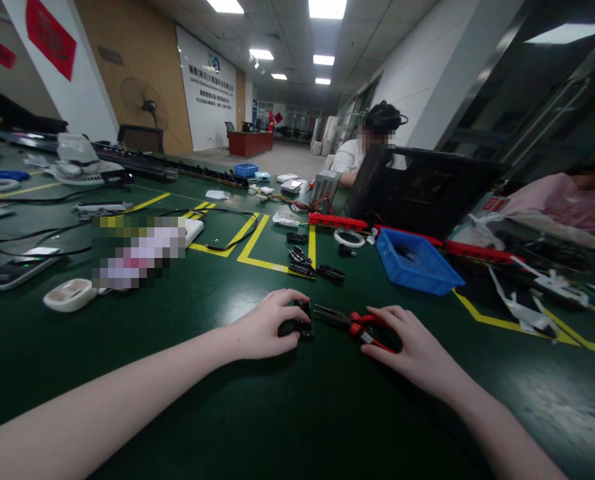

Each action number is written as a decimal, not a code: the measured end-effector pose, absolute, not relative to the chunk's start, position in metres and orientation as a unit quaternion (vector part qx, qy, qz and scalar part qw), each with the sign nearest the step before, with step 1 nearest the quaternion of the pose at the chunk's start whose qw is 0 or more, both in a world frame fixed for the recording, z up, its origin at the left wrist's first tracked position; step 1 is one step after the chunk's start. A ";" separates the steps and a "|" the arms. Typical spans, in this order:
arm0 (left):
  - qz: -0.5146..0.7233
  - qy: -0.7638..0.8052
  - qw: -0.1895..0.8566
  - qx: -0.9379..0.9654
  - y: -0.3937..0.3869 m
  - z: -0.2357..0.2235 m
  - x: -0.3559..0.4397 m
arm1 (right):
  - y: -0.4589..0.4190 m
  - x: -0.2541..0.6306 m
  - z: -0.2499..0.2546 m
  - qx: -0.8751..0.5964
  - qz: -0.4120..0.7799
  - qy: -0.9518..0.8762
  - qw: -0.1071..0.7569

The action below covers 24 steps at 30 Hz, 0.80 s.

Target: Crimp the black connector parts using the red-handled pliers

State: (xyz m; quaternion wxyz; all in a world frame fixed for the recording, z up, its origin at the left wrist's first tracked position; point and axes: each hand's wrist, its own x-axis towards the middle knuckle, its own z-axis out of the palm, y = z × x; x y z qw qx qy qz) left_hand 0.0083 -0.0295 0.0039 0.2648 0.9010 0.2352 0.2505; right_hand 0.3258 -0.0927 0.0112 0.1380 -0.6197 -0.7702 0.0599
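Note:
My left hand [270, 327] is closed around a small black plastic-looking part [305, 328], low over the green table. Its exact kind is partly hidden by the fingers. Just to the right, my right hand [410, 343] grips the red handles of long-nose pliers [355, 325]. The pliers' narrow jaws point left, toward the black part, with a small gap between tip and part. Beyond both hands, several similar black parts [302, 261] lie loosely around the yellow tape corner.
A blue tray [417, 263] with something dark inside stands right of centre. At left lie a white-cased device [70, 295], a phone-like device [20, 270] and a black cable [42, 230]. A large black panel [412, 193] stands behind. Two people sit across the table.

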 end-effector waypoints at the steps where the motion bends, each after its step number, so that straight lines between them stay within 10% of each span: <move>1: 0.251 0.235 0.265 0.901 -0.029 0.003 0.008 | -0.091 0.326 0.007 -0.619 0.048 -0.769 0.149; 24: 0.248 0.258 0.268 0.894 -0.027 0.001 0.009 | -0.088 0.319 0.001 -0.629 -0.010 -0.753 0.192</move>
